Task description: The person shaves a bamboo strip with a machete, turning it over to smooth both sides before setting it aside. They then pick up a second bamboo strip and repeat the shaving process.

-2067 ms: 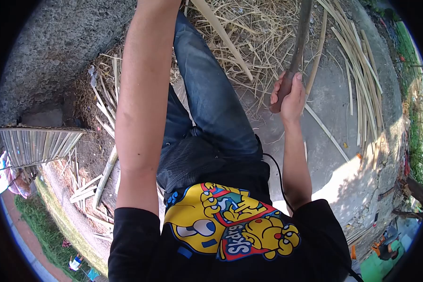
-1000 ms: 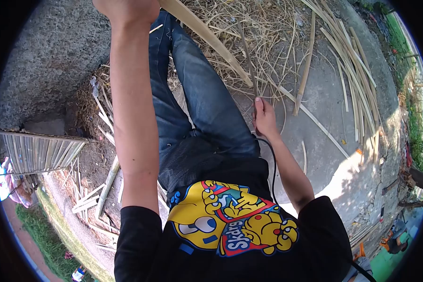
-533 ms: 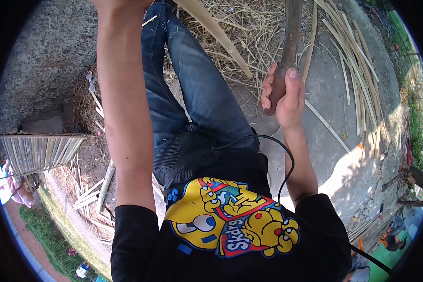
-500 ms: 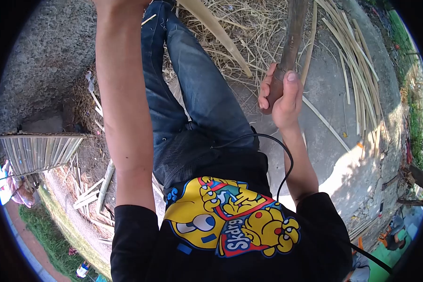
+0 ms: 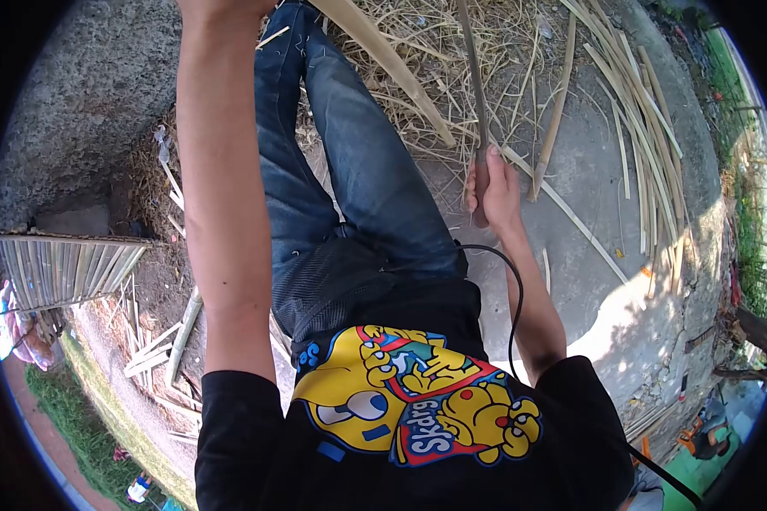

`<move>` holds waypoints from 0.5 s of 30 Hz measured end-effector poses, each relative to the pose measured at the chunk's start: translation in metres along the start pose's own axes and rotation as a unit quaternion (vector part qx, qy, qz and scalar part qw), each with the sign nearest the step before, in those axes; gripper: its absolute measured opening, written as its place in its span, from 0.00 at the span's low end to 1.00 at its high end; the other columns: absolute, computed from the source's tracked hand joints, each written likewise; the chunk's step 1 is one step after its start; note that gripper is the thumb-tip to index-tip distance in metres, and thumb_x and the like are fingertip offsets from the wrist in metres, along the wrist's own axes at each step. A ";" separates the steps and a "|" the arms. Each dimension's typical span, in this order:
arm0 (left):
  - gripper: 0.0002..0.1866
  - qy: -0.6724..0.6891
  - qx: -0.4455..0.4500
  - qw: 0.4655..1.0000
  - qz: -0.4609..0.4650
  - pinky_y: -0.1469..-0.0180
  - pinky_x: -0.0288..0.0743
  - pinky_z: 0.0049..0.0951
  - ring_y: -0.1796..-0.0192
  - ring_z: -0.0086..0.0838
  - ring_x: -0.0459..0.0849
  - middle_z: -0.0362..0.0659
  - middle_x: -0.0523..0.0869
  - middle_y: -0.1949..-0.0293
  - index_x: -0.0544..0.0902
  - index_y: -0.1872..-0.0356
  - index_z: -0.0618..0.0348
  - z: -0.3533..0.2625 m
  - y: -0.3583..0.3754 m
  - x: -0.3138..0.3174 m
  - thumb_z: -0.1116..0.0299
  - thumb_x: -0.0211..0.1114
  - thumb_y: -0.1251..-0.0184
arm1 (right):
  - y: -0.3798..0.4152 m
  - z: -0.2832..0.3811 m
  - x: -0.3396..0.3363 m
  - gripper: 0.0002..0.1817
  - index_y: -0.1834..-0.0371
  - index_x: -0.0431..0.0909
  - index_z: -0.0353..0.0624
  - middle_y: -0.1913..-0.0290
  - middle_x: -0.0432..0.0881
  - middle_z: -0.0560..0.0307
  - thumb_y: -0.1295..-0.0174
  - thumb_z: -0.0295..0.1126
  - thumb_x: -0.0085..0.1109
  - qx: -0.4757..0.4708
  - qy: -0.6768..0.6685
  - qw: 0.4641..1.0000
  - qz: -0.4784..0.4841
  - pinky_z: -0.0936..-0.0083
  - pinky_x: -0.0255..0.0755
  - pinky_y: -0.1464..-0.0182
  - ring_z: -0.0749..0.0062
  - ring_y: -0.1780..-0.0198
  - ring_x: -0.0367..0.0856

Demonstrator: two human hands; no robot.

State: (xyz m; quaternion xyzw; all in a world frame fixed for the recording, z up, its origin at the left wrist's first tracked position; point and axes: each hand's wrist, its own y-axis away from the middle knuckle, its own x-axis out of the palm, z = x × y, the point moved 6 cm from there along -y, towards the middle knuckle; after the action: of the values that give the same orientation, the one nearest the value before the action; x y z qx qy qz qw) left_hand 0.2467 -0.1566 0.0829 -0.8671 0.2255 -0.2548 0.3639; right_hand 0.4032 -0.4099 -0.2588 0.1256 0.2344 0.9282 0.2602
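Note:
My right hand [image 5: 500,196] is wrapped round the brown handle [image 5: 482,200] of a long knife. Its dark blade [image 5: 474,72] points away from me, seen nearly edge-on, and runs out of the top of the view. At the top left, my left hand [image 5: 230,7] is cut off by the edge, so its fingers are hidden. Close by it, a split bamboo strip [image 5: 392,64] slants down past my knee, its near end just left of the knife. Thin shavings [image 5: 426,34] lie heaped behind the strip and the blade.
Long bamboo strips [image 5: 656,162] lie in a bundle on the concrete at right. A loose strip [image 5: 558,111] rests near the blade. A slatted bamboo frame [image 5: 68,268] and a rough block [image 5: 85,102] stand at left. A black cable [image 5: 517,289] loops by my right forearm.
My right hand has moved slightly left and turned the knife, whose blade went from broad side to nearly edge-on and swung left. The left arm has barely moved.

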 end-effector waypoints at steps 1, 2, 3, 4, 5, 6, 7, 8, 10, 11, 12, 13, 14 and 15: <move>0.22 -0.001 -0.005 1.000 -0.004 0.79 0.47 0.25 0.82 0.18 0.49 0.30 0.53 0.79 0.63 0.71 0.45 0.000 -0.001 -0.007 0.47 0.51 0.14 | 0.003 0.025 0.005 0.32 0.65 0.74 0.39 0.79 0.72 0.60 0.22 0.62 0.45 -0.104 -0.010 0.994 0.007 0.76 0.65 0.80 0.76 0.83 0.72; 0.22 0.217 -0.105 0.970 -0.037 0.79 0.47 0.25 0.82 0.18 0.50 0.30 0.53 0.79 0.63 0.70 0.45 0.010 -0.003 -0.018 0.47 0.52 0.15 | 0.008 0.041 0.011 0.33 0.65 0.74 0.39 0.79 0.73 0.60 0.21 0.62 0.43 -0.208 -0.021 0.978 0.014 0.77 0.64 0.80 0.77 0.83 0.72; 0.22 0.422 -0.197 0.882 -0.069 0.79 0.47 0.25 0.82 0.18 0.50 0.30 0.53 0.79 0.64 0.70 0.45 0.020 -0.001 -0.020 0.47 0.52 0.15 | 0.006 0.032 0.016 0.33 0.65 0.74 0.39 0.79 0.73 0.60 0.21 0.62 0.43 -0.205 -0.020 0.979 0.013 0.77 0.64 0.80 0.77 0.83 0.72; 0.22 0.423 -0.197 0.881 -0.071 0.79 0.47 0.25 0.82 0.18 0.50 0.30 0.53 0.79 0.64 0.70 0.45 0.018 0.002 -0.014 0.47 0.52 0.15 | 0.003 0.019 0.018 0.33 0.64 0.74 0.39 0.79 0.72 0.61 0.21 0.62 0.43 -0.238 -0.047 0.970 0.009 0.77 0.64 0.80 0.78 0.83 0.72; 0.22 0.235 -0.100 0.967 0.016 0.79 0.47 0.25 0.82 0.18 0.50 0.30 0.53 0.79 0.64 0.70 0.45 0.005 0.001 -0.005 0.47 0.52 0.15 | -0.001 0.002 0.019 0.33 0.64 0.74 0.39 0.80 0.72 0.62 0.22 0.62 0.43 -0.273 -0.073 0.959 0.004 0.78 0.64 0.80 0.79 0.82 0.72; 0.22 0.032 0.005 0.994 0.100 0.79 0.47 0.25 0.82 0.18 0.50 0.30 0.53 0.79 0.64 0.71 0.45 -0.008 0.003 0.008 0.47 0.52 0.15 | -0.009 -0.030 0.019 0.33 0.65 0.74 0.40 0.81 0.70 0.63 0.23 0.64 0.44 -0.264 -0.039 0.964 0.004 0.78 0.63 0.80 0.80 0.83 0.71; 0.22 0.032 0.007 0.995 0.098 0.79 0.47 0.25 0.82 0.18 0.50 0.30 0.53 0.79 0.64 0.71 0.45 -0.008 0.003 0.010 0.47 0.52 0.15 | -0.031 -0.091 0.013 0.33 0.67 0.73 0.41 0.81 0.70 0.63 0.23 0.64 0.45 -0.150 -0.010 0.988 0.019 0.78 0.63 0.81 0.79 0.83 0.70; 0.22 -0.005 -0.006 1.000 0.030 0.79 0.47 0.25 0.82 0.17 0.50 0.30 0.53 0.79 0.64 0.71 0.45 -0.006 0.003 0.004 0.47 0.53 0.15 | -0.051 -0.152 0.003 0.34 0.70 0.72 0.42 0.82 0.69 0.63 0.23 0.64 0.45 -0.035 0.020 0.999 0.033 0.77 0.63 0.81 0.78 0.84 0.70; 0.22 -0.042 -0.018 0.998 -0.037 0.79 0.47 0.25 0.82 0.17 0.50 0.30 0.53 0.79 0.64 0.71 0.45 -0.006 0.002 -0.009 0.47 0.53 0.15 | -0.056 -0.225 -0.029 0.33 0.75 0.69 0.44 0.83 0.67 0.63 0.23 0.63 0.45 0.100 0.036 0.990 -0.089 0.73 0.62 0.83 0.75 0.85 0.68; 0.23 -0.016 -0.036 0.999 -0.016 0.78 0.47 0.25 0.82 0.17 0.51 0.30 0.54 0.79 0.65 0.72 0.45 -0.002 0.002 -0.017 0.47 0.54 0.15 | -0.055 -0.242 -0.041 0.33 0.75 0.69 0.44 0.83 0.67 0.63 0.23 0.63 0.45 0.095 0.037 0.991 -0.088 0.73 0.62 0.83 0.75 0.85 0.68; 0.23 0.009 -0.052 0.999 0.003 0.78 0.48 0.25 0.82 0.17 0.52 0.30 0.54 0.79 0.65 0.72 0.45 0.000 0.000 -0.022 0.47 0.55 0.16 | -0.052 -0.255 -0.052 0.33 0.76 0.68 0.45 0.83 0.67 0.63 0.23 0.62 0.46 0.127 0.016 0.987 -0.096 0.72 0.62 0.83 0.74 0.86 0.67; 0.23 0.006 -0.049 0.999 -0.001 0.78 0.48 0.25 0.82 0.17 0.52 0.30 0.54 0.79 0.65 0.72 0.45 -0.002 0.000 -0.024 0.47 0.55 0.16 | -0.045 -0.255 -0.055 0.33 0.78 0.66 0.47 0.83 0.66 0.63 0.23 0.62 0.46 0.164 -0.004 0.981 -0.102 0.70 0.62 0.84 0.73 0.86 0.67; 0.22 0.011 -0.019 0.999 0.037 0.78 0.48 0.25 0.82 0.17 0.52 0.30 0.55 0.79 0.66 0.72 0.46 -0.007 0.002 -0.021 0.47 0.56 0.17 | -0.042 -0.251 -0.052 0.32 0.77 0.67 0.47 0.82 0.66 0.63 0.23 0.61 0.47 0.144 -0.084 0.983 -0.081 0.71 0.60 0.85 0.74 0.86 0.66; 0.22 0.018 0.009 0.997 0.076 0.79 0.48 0.25 0.82 0.17 0.52 0.30 0.56 0.79 0.66 0.72 0.46 -0.012 0.005 -0.017 0.47 0.57 0.17 | -0.037 -0.246 -0.053 0.32 0.77 0.67 0.47 0.82 0.66 0.63 0.23 0.61 0.47 0.149 -0.083 0.982 -0.080 0.71 0.60 0.85 0.74 0.86 0.66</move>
State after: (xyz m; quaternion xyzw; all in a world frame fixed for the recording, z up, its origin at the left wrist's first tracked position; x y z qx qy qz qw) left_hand 0.2253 -0.1558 0.0814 -0.8395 0.2953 -0.2437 0.3857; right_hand 0.3755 -0.5014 -0.4947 0.2207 0.3565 0.8456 0.3304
